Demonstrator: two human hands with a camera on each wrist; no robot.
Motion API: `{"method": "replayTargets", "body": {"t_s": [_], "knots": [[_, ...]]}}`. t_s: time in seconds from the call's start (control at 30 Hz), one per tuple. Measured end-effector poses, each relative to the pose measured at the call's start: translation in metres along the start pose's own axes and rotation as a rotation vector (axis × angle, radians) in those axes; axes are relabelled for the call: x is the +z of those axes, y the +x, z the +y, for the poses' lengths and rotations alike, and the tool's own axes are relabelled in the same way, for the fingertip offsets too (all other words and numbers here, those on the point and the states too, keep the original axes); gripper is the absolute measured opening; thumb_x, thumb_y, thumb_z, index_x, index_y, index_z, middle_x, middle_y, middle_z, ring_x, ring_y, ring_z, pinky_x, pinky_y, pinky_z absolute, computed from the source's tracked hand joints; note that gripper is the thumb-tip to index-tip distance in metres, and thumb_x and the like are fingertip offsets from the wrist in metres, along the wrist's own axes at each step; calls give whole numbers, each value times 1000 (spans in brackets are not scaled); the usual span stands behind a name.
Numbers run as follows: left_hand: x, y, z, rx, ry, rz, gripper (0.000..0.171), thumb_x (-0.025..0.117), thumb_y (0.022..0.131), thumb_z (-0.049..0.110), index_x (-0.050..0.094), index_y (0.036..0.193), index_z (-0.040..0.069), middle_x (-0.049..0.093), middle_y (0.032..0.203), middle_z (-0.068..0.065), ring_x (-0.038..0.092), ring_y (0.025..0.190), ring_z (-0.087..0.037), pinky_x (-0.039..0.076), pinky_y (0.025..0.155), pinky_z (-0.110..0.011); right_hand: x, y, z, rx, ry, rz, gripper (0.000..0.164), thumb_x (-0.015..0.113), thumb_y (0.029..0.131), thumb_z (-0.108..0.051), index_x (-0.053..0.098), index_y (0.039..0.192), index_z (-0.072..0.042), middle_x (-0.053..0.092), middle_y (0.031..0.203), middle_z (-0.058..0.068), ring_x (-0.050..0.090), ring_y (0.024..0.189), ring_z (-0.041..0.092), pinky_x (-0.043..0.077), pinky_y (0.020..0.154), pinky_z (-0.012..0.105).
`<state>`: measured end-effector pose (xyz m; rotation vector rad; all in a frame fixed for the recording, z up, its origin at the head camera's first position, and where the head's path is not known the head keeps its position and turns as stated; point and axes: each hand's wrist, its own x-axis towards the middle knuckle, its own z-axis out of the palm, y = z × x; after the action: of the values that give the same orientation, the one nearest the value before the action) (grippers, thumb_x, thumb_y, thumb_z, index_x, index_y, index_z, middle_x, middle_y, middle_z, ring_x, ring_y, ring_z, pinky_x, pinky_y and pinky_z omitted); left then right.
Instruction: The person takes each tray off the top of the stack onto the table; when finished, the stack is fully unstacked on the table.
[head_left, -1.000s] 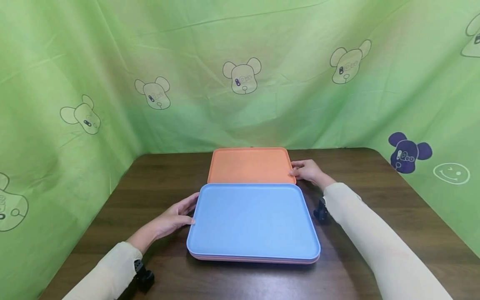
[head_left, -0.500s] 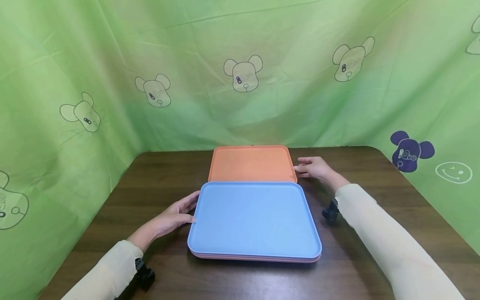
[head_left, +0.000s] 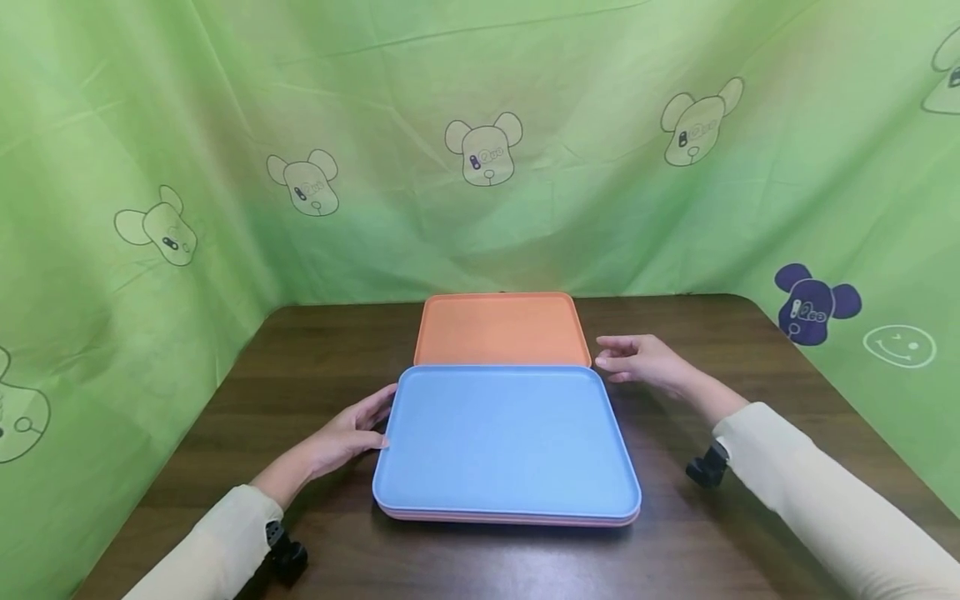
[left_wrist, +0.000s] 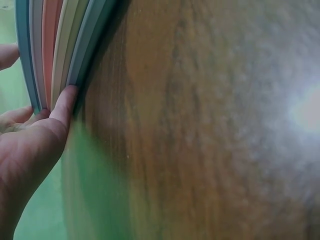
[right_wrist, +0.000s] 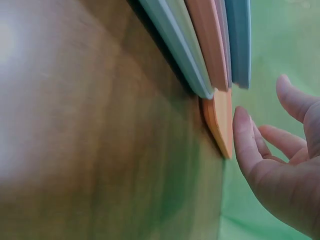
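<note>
At far edge of table (head_left: 300, 358): 1 orange tray (head_left: 501, 329); right hand (head_left: 648, 363) beside, fingers parted, empty. In front: 5-tray stack (head_left: 507, 442), blue uppermost; left hand (head_left: 347, 435), fingers spread, touching left side. Risk: uneven left-hand push skewing stack.

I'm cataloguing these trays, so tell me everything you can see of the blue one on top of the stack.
The blue tray is a rectangle with rounded corners and a low raised rim around a flat, bare surface; it looks like smooth plastic. It lies level, face up, on top of the stack, a long side nearest the head camera. The left hand has its thumb at the left rim; the right hand is beyond the far right corner, apart from it.
</note>
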<state>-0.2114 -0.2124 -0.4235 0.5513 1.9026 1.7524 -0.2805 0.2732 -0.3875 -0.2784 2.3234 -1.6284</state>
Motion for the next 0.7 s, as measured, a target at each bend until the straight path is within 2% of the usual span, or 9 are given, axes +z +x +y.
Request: {"method": "replayTargets", "body": {"t_s": [0.2, 0.4, 0.6, 0.7], "knots": [[1, -1, 0, 4, 18, 0, 85, 64, 90, 5, 10, 156, 6, 10, 161, -16, 11, 145, -36, 21, 110, -56, 7, -18, 2, 4, -14, -38, 68, 69, 92, -12, 33, 144, 13, 54, 122, 27, 61, 99, 16, 52, 87, 39], [2, -3, 0, 11, 23, -3, 84, 63, 89, 4, 11, 156, 6, 11, 160, -16, 11, 145, -35, 20, 111, -55, 14, -26, 4, 2, 18, -67, 69, 71, 89, -11, 34, 142, 16, 52, 125, 30, 63, 98, 17, 52, 87, 40], [2, -3, -1, 10, 7, -4, 85, 63, 89, 4, 11, 156, 6, 9, 161, -15, 10, 145, -34, 21, 110, -56, 18, -31, 6, -22, 27, -50, 69, 72, 87, -7, 36, 140, 18, 56, 122, 29, 63, 94, 12, 54, 83, 35], [2, -2, -2, 7, 4, -2, 86, 64, 89, 5, 11, 156, 7, 9, 161, -15, 10, 145, -34, 20, 110, -56, 20, -32, 8, -30, -6, -24, 69, 74, 86, -9, 39, 138, 17, 58, 121, 28, 62, 95, 13, 54, 82, 31]]}}
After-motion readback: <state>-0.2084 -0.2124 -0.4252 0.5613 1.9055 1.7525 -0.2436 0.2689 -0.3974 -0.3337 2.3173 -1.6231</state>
